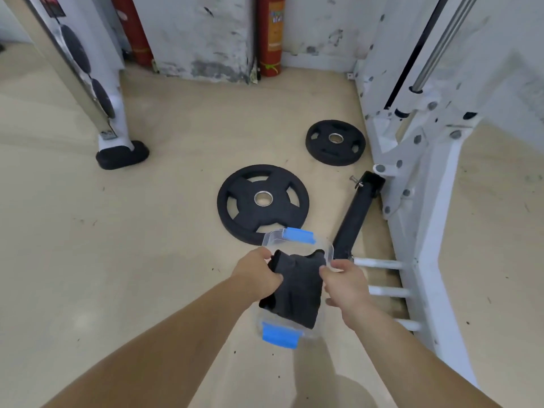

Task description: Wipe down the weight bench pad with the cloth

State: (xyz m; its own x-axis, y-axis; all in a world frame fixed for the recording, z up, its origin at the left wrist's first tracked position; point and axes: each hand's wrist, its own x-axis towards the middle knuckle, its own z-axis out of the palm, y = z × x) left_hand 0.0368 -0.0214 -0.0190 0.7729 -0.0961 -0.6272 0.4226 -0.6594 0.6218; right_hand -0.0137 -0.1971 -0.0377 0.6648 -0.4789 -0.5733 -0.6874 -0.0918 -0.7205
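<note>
A dark grey cloth [297,293] hangs over a clear plastic container [272,240] with blue clip handles, low in the middle of the view. My left hand [256,273] pinches the cloth's upper left edge. On the other side, my right hand [346,282] grips the cloth's right edge next to the container's rim. The cloth droops between both hands and hides most of the container's inside. No weight bench pad is in view.
A large black weight plate [263,201] and a smaller one [335,142] lie on the beige floor ahead. A black bar [357,214] leans by the white rack frame [418,201] on the right. A machine leg with a black foot [122,156] stands left; red cylinders [270,36] rest against the wall.
</note>
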